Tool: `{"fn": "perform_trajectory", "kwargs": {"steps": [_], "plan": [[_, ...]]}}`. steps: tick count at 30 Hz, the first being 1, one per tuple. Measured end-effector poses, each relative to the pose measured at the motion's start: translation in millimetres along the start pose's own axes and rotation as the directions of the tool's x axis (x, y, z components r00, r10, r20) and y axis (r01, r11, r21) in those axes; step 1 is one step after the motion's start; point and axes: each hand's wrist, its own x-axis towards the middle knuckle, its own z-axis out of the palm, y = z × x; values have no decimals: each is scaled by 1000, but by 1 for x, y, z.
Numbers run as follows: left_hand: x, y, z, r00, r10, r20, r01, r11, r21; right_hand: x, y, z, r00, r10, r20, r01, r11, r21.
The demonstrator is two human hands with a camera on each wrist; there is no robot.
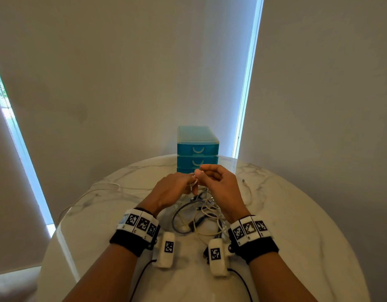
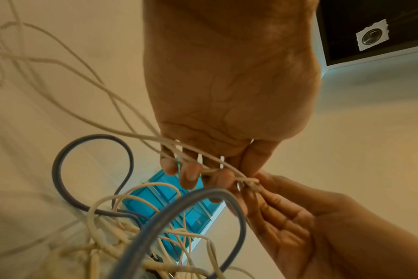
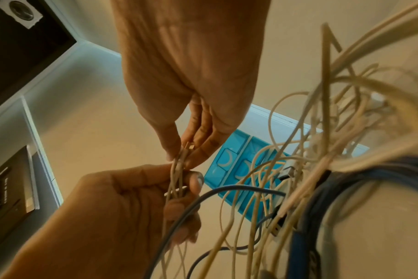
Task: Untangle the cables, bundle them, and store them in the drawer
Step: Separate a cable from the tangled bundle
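A tangle of white and grey-blue cables (image 1: 199,214) lies on the marble table (image 1: 297,214) between my wrists. Both hands are raised above it, in front of the drawer unit (image 1: 198,147). My left hand (image 1: 191,182) has several thin white cable strands (image 2: 217,166) running over its curled fingers (image 2: 190,175). My right hand (image 1: 201,171) pinches the same white cable (image 3: 179,164) between thumb and fingertips (image 3: 198,152), right beside the left hand's thumb. A thick grey-blue cable (image 2: 93,136) loops below the hands. The blue drawer unit's drawers (image 3: 229,164) are closed.
One white cable (image 1: 105,188) trails off to the left across the table, and a thin cable with a small plug (image 1: 245,184) lies to the right. A black USB plug (image 3: 288,171) sits in the tangle. Blinds hang behind the table.
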Motion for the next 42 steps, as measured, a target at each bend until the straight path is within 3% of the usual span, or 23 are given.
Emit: {"fn": "perform_trajectory", "kwargs": {"steps": [2, 5, 8, 10, 11, 13, 16, 20, 22, 23, 25, 28, 30, 32, 34, 36, 40, 42], "plan": [[3, 1, -1, 999, 15, -50, -22, 991, -132, 6, -7, 7, 1000, -2, 12, 2, 1000, -10], [5, 4, -1, 979, -110, -170, 34, 918, -395, 24, -23, 18, 997, -35, 74, 42, 994, -97], [9, 2, -6, 938, -135, -319, -9, 911, -413, 45, -39, 23, 987, -22, 160, 51, 983, -178], [9, -2, -14, 919, -188, -345, -14, 861, -508, 56, -45, 21, 983, 11, 181, 53, 936, -348], [8, -6, -18, 915, -220, -337, -9, 826, -564, 61, -44, 19, 978, 25, 208, 85, 860, -503], [6, -14, -22, 919, -260, -296, 9, 766, -643, 66, -37, 17, 941, 135, 309, 163, 621, -767], [6, -25, -20, 910, -305, -279, 66, 773, -630, 64, -20, 27, 843, 347, 410, 308, 312, -899], [6, -32, -18, 883, -337, -327, 88, 803, -589, 55, -9, 42, 825, 352, 443, 442, 87, -893], [6, -35, -19, 873, -344, -347, 81, 803, -591, 53, -5, 47, 805, 360, 472, 491, 41, -870], [6, -36, -19, 869, -350, -350, 82, 799, -596, 54, -4, 47, 801, 356, 482, 495, 58, -867], [5, -39, -20, 865, -353, -357, 72, 791, -608, 61, -9, 44, 835, 285, 471, 437, 179, -882], [3, -36, -21, 856, -352, -378, 64, 799, -598, 85, -35, 33, 948, 18, 317, 262, 518, -814], [3, -35, -21, 854, -348, -388, 60, 805, -590, 102, -61, 24, 987, -94, 126, 152, 776, -612], [3, -36, -21, 853, -350, -386, 62, 803, -592, 115, -90, 14, 994, -105, -30, 91, 947, -307], [4, -38, -21, 855, -347, -386, 57, 802, -595, 122, -116, 8, 992, -62, -114, 59, 998, -31], [3, -39, -21, 856, -345, -386, 57, 803, -593, 121, -139, 6, 990, -54, -127, 70, 989, 129], [3, -36, -20, 860, -316, -402, 33, 819, -572, 120, -170, -2, 971, -118, -208, 200, 879, 432], [3, -37, -19, 863, -294, -411, 13, 826, -564, 115, -175, 0, 981, -106, -165, 174, 858, 483]]}}
